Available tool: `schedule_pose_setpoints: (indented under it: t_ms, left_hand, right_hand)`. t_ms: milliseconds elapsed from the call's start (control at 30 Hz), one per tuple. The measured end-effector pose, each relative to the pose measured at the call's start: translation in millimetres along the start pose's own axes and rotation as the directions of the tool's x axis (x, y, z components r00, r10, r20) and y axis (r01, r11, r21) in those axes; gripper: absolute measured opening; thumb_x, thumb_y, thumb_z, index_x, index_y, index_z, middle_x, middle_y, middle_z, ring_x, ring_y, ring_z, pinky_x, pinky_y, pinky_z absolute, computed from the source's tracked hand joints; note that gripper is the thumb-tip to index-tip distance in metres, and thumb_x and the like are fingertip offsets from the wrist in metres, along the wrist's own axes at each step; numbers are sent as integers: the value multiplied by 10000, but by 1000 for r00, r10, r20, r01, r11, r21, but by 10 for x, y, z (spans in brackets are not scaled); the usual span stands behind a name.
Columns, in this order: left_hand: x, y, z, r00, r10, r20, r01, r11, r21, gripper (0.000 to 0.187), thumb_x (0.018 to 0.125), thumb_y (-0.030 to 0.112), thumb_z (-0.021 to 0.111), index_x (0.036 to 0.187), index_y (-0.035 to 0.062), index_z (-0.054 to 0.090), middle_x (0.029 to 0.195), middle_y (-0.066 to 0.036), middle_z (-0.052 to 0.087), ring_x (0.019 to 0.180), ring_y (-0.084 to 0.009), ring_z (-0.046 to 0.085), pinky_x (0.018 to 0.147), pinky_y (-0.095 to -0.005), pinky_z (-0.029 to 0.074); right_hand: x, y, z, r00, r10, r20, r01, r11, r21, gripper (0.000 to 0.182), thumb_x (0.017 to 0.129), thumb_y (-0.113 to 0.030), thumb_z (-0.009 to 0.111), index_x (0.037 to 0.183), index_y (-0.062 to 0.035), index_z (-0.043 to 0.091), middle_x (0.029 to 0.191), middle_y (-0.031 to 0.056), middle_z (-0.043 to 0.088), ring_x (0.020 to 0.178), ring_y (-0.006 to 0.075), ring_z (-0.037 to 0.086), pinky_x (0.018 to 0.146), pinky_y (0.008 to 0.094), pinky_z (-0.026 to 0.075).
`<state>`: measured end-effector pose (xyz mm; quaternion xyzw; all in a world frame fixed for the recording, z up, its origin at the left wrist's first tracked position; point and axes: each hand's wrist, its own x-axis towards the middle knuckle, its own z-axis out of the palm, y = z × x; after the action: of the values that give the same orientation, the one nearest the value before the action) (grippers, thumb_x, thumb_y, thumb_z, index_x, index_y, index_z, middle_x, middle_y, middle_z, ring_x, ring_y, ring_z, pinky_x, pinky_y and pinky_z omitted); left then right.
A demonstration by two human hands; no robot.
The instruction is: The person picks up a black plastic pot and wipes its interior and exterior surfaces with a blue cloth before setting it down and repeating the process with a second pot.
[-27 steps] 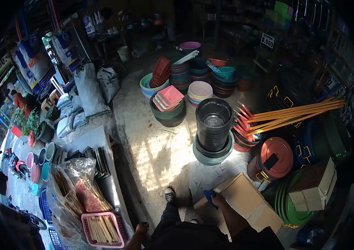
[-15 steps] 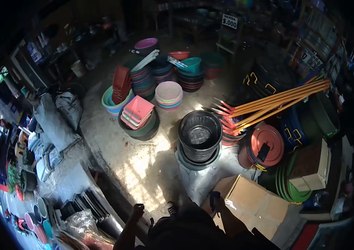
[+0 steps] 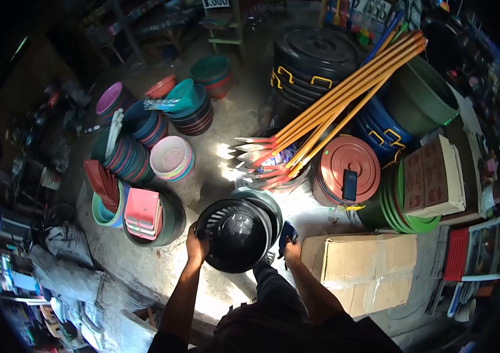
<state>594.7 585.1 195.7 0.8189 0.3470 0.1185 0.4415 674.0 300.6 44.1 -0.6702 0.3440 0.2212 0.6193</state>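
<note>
My left hand (image 3: 197, 246) grips the left rim of a round black plastic basket (image 3: 235, 232) with ribbed or slotted sides. The basket tilts, its mouth facing up towards me. Behind it on the right, a dark basin (image 3: 265, 206) shows partly; the rest is hidden by the basket. My right hand (image 3: 291, 250), to the right of the basket and apart from it, is closed around a dark blue cloth (image 3: 288, 232). Right beside that hand stands a taped cardboard box (image 3: 367, 267).
Stacked basins (image 3: 172, 157) and pink trays in a dark tub (image 3: 170, 217) stand to the left. Long orange-handled tools (image 3: 344, 100) lie slanting across the right. A phone (image 3: 350, 185) rests on a red lidded bin (image 3: 359, 159). Green lids (image 3: 388, 200) lean beside the box.
My left hand has reached forward and taken the black basket's rim. The basket has tipped and shifted off its upright stand. My view has turned right; the right hand keeps the cloth.
</note>
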Motion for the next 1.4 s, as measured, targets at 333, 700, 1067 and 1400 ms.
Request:
schedule_pose_setpoints:
  t_ms: [333, 700, 1067, 1400]
  left_hand:
    - [172, -360, -359, 996, -78, 48, 78, 997, 14, 327, 861, 176, 666, 1121, -8, 593, 1020, -158, 657, 952, -279, 629, 850, -391, 481]
    - [164, -754, -659, 922, -379, 80, 378, 925, 23, 377, 853, 134, 669, 1182, -12, 556, 1064, -121, 640, 953, -199, 605, 854, -341, 481]
    - [143, -1281, -742, 683, -571, 455, 725, 605, -330, 304, 921, 55, 557, 1214, -17, 526, 1128, -108, 600, 1011, -169, 576, 863, -310, 487]
    - [600, -305, -878, 598, -476, 644, 796, 257, -549, 375, 948, 228, 534, 1267, 32, 536, 1143, -107, 634, 1013, -219, 635, 860, -354, 533]
  right_hand:
    - [708, -69, 608, 915, -98, 392, 257, 890, -376, 490, 960, -398, 437, 1303, -58, 519, 1188, 218, 616, 1166, 350, 563, 965, 403, 430]
    - [1320, 492, 1220, 966, 46, 253, 102, 833, -544, 667, 929, -550, 400, 1287, 1, 517, 1127, 227, 636, 1056, 339, 616, 865, 418, 470]
    - [1290, -208, 1141, 887, 342, 309, -348, 937, -37, 393, 895, -457, 538, 884, -72, 614, 676, 17, 534, 579, 153, 509, 524, 317, 401]
    - [1271, -84, 780, 900, 277, 337, -302, 953, 24, 330, 906, -341, 531, 916, -26, 628, 708, 56, 601, 601, 166, 594, 539, 321, 488]
